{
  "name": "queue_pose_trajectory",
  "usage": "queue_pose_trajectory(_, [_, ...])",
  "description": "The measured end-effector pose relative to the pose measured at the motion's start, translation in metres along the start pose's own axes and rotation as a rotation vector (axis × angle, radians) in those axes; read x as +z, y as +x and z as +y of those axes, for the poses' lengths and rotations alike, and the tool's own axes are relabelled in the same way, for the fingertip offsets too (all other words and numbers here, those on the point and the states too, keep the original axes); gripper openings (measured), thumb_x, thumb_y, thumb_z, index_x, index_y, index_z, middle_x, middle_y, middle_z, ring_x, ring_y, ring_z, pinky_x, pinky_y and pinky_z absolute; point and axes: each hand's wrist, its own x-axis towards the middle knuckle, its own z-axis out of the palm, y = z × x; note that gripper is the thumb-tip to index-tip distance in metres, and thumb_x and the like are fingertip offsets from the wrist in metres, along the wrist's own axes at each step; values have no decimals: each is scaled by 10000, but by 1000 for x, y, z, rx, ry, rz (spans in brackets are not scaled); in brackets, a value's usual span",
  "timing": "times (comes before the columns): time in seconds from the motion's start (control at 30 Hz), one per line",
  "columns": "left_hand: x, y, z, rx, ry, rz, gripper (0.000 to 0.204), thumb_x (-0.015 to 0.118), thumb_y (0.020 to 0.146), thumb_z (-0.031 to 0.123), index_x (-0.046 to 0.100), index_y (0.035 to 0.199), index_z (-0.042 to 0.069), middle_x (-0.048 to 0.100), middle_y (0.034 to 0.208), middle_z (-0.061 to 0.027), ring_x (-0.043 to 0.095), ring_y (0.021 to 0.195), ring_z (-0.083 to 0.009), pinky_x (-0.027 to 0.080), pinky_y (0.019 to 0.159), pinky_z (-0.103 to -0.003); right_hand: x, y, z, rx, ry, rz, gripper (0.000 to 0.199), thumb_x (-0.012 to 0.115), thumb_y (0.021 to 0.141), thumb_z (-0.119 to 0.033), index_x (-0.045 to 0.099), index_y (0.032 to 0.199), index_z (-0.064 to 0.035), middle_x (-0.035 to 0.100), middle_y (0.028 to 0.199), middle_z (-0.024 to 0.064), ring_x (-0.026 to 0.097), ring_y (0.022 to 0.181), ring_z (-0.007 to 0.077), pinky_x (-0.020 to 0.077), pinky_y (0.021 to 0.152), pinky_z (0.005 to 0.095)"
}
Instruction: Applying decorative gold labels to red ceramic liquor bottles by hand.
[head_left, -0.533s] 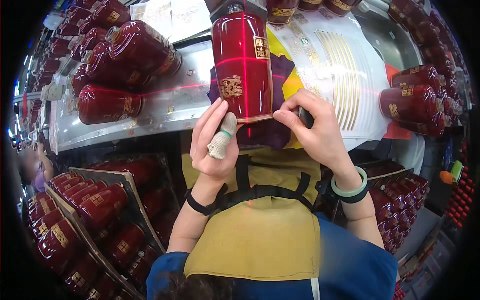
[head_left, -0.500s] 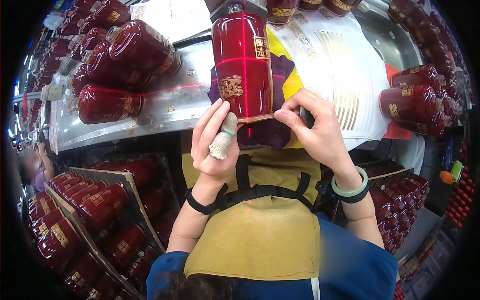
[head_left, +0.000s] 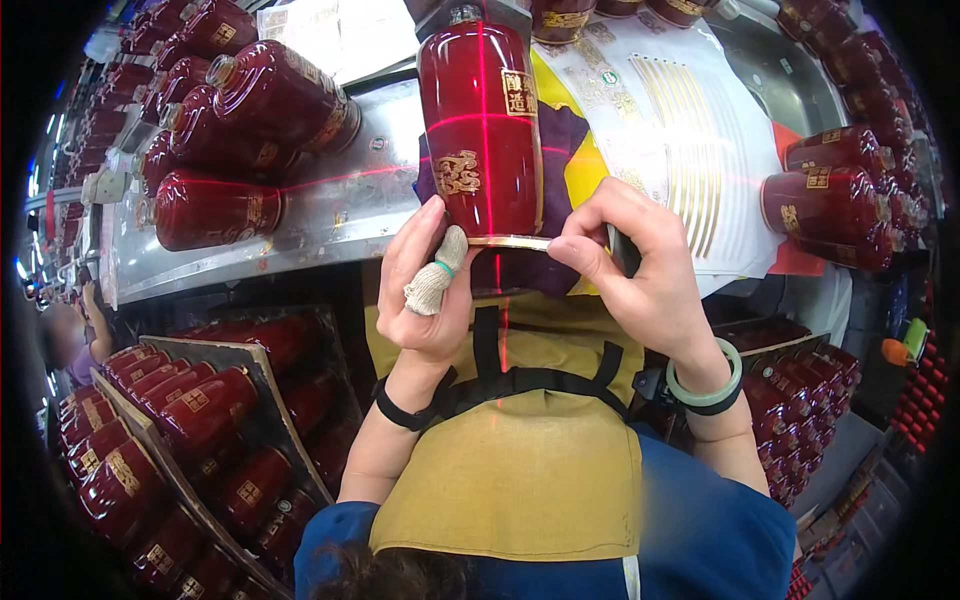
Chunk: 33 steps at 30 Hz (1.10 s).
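Observation:
A glossy dark red bottle (head_left: 505, 165) with gold markings lies with its neck away from me, over a purple cloth (head_left: 562, 140). Red laser lines cross its body. My left hand (head_left: 425, 285) grips the bottle's base end at its left side, a knitted finger cover (head_left: 435, 275) on one finger. A thin gold strip (head_left: 510, 242) runs along the base edge. Its right end is pinched between thumb and forefinger of my right hand (head_left: 645, 265), a little away from the glass. The fingertips behind the base are partly hidden.
Several gold strips (head_left: 683, 150) lie on a white backing sheet (head_left: 735, 200) at the right. More red bottles lie on the metal table (head_left: 330, 225) at left, such as one bottle (head_left: 215, 208), and others (head_left: 825, 205) at right. Racks (head_left: 240, 400) of bottles stand below.
The bottle has turned slightly, its gold markings shifting left and more of the square label showing. My right hand has moved slightly right and toward me, showing more of the strip.

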Motion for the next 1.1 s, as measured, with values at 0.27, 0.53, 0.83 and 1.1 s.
queue_pose_trajectory(0.27, [-2,2,-1,260,182,-53,507,777,813,-136,620,1295,-135,675,1273,-251,686,1149,-357,607,977,-407,-3,-1,16,-14,-106,15,194,806,876,-124,665,846,6,614,756,95,571,650,224,440,616,360])
queue_pose_trajectory(0.53, [3,19,13,367,188,-119,388,832,798,-54,706,1163,-91,727,1170,-193,690,1133,-357,587,959,-396,4,2,27,30,-96,22,232,806,888,-156,648,836,6,618,762,100,572,645,223,441,622,361])
queue_pose_trajectory(0.83, [0,4,-4,237,109,-21,326,808,789,-103,710,1099,-80,730,1160,-184,707,1088,-361,599,924,-407,5,1,18,61,-46,10,227,800,899,-172,671,860,11,610,760,100,560,610,204,439,599,354])
queue_pose_trajectory(1.1, [6,15,18,366,275,-71,413,828,799,-61,695,1188,-103,700,1226,-189,650,1183,-337,586,953,-396,9,3,25,48,-73,7,231,798,900,-172,669,860,15,607,760,105,564,619,207,442,605,357])
